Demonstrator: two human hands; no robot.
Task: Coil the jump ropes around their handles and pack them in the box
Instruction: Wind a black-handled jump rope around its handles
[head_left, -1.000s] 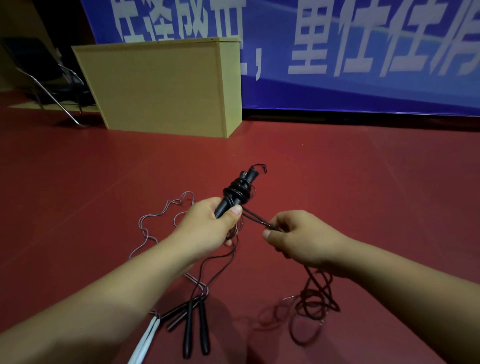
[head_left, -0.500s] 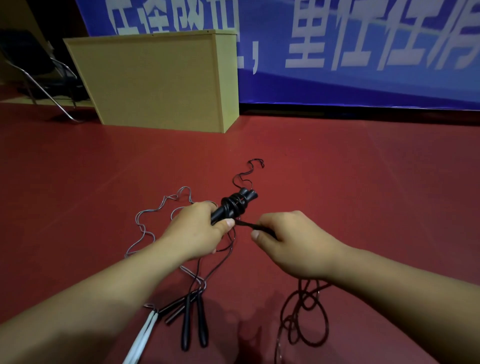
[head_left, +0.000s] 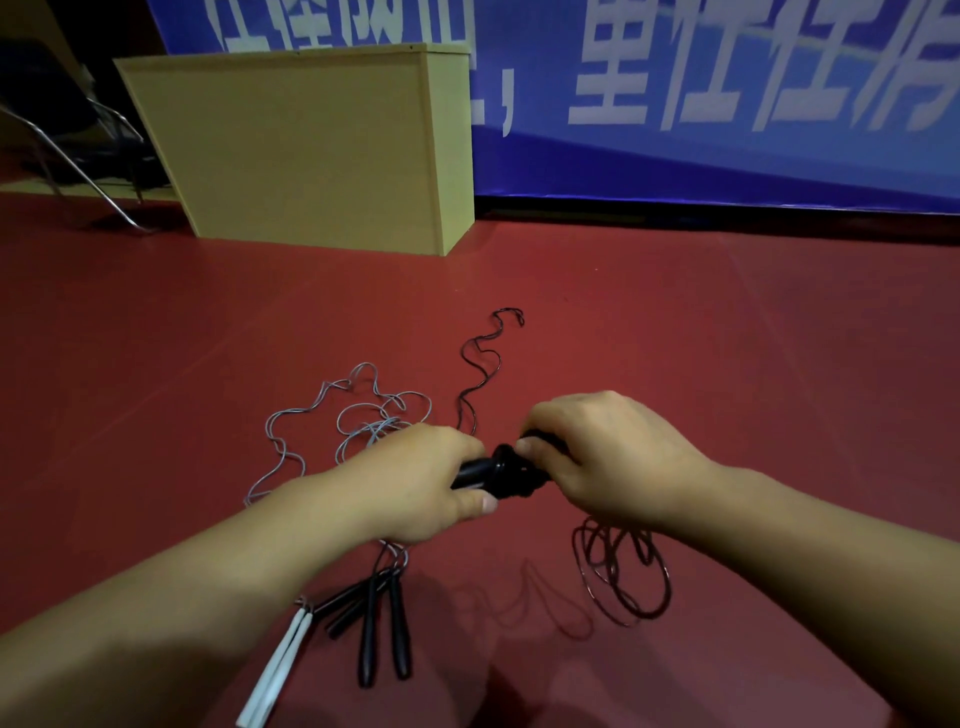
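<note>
Right now your left hand grips the paired black plastic rope handles to keep them steady, so your right hand, fingers curled over the thin black cord, can wind it on.

Box far left on floor; loose ropes before it.
</note>
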